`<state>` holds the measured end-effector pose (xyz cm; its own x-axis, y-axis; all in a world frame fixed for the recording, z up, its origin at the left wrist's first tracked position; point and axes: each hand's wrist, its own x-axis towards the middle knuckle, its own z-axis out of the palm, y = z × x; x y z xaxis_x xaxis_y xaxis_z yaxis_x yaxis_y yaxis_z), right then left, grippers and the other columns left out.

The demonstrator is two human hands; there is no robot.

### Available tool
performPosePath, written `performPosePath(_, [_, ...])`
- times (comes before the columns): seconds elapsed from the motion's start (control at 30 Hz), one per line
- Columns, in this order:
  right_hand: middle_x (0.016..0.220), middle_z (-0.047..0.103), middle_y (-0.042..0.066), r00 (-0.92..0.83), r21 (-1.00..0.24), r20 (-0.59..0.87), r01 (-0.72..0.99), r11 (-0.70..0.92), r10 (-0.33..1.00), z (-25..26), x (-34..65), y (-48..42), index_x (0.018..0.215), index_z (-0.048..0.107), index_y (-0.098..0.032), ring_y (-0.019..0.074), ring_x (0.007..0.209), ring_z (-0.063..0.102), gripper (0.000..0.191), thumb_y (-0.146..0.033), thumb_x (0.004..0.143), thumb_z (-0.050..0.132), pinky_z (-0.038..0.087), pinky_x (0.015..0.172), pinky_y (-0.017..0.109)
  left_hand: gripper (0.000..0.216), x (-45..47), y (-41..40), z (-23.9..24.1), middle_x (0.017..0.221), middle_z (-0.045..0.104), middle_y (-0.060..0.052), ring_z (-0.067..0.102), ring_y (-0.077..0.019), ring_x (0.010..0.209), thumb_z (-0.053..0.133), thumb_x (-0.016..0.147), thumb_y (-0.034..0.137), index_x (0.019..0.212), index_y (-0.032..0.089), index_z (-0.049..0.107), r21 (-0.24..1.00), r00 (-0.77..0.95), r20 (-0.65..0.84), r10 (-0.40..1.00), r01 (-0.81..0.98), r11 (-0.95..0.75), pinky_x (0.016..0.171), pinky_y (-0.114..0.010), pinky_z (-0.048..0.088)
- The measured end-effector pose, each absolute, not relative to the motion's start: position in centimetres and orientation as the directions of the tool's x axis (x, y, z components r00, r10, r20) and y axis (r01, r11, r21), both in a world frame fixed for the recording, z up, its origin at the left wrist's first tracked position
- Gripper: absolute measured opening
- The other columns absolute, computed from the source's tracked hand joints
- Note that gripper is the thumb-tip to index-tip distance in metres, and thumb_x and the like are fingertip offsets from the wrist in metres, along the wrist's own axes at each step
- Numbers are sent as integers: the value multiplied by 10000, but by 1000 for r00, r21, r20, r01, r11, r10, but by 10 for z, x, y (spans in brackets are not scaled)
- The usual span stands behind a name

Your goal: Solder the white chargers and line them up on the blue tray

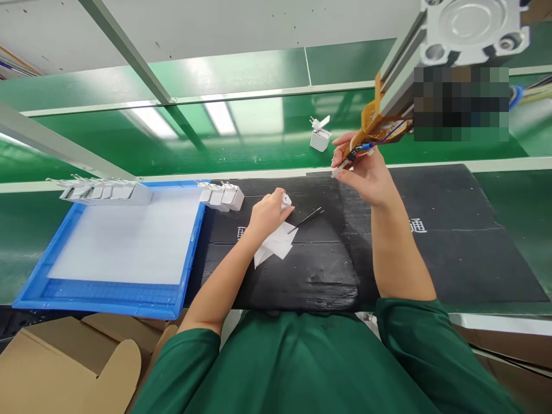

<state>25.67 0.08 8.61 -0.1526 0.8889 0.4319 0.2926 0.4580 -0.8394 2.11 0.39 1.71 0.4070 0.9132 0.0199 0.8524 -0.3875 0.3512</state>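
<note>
My left hand (269, 211) is closed around a small white power adapter (286, 201), low over the black mat. The fingers cover most of the adapter. My right hand (366, 175) is raised at the lower tip of an orange fixture (371, 123) with thin wires. Its thumb and fingers pinch a small translucent strip (340, 170) at that tip; I cannot tell whether the strip is joined to the fixture. Black tweezers (307, 219) lie between my hands, their one end over crumpled white paper (278, 241).
A blue tray (185, 276) with a white sheet stands at left. White plug adapters stand in a row (107, 192) on its far edge, and more (222, 196) beside it. Another adapter (320, 138) sits behind the mat (310, 276). A metal machine (470, 26) overhangs the right; cardboard (64, 362) lies below left.
</note>
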Motion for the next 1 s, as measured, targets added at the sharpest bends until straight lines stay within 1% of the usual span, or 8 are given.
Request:
performPosePath(0.13, [853,577,11,-168,-849,446,233,475,879,85,256,1,1191,519,-337,224,820,601,499,-611,798,657,520,779,436,400,19,3,13,1169,681,-145,590,-293,1207,556,933,408,1238,150,538,290,397,114,911,864,-412,1004,-418,471])
performPosePath(0.23, [851,588,17,-169,-849,440,241,470,882,86,256,1,1179,534,-328,229,833,613,511,-615,781,677,535,788,445,403,5,9,10,1438,518,-194,321,-352,1458,559,916,429,1182,128,589,232,331,278,902,888,-397,1215,-564,188])
performPosePath(0.33, [860,583,17,-167,-847,436,254,466,884,86,256,1,1166,540,-329,222,826,608,520,-618,762,697,549,775,439,457,-17,15,12,1610,243,-200,95,-383,1524,580,894,403,1248,115,574,228,179,374,910,933,-277,1223,-626,-25])
performPosePath(0.5, [865,555,8,-167,-858,422,245,452,891,89,258,-1,1156,538,-323,192,776,566,483,-573,777,704,528,732,397,835,-34,12,20,1651,26,-195,-21,-412,1520,615,896,380,1552,109,176,263,89,456,885,937,-230,1181,-670,-112])
performPosePath(0.6, [873,556,16,-155,-859,404,273,432,902,91,261,-2,1142,544,-305,193,780,554,484,-585,778,693,510,733,390,845,-16,12,27,1654,49,-182,-49,-404,1522,631,884,418,1559,169,187,290,122,466,876,915,-281,1180,-678,-80])
performPosePath(0.73, [881,562,17,-157,-863,383,291,413,910,93,264,-2,1143,539,-290,181,767,537,475,-582,794,674,492,742,381,901,32,49,27,1640,128,-198,10,-378,1530,686,831,450,1546,188,205,434,189,401,896,823,-367,1204,-622,108])
performPosePath(0.87, [888,576,34,-163,-870,354,302,389,921,96,265,-2,1101,542,-254,189,779,545,468,-592,797,654,482,738,381,1064,81,121,15,1585,251,-264,259,-378,1477,746,772,427,1558,141,88,652,105,207,973,727,-217,1144,-536,315])
performPosePath(1.0, [876,596,47,-211,-860,339,327,393,917,101,264,-4,958,574,-225,193,783,551,375,-559,804,648,475,750,383,913,104,173,11,1392,519,-275,530,-356,1285,710,782,354,1506,91,220,723,26,106,994,684,-95,1019,-484,435])
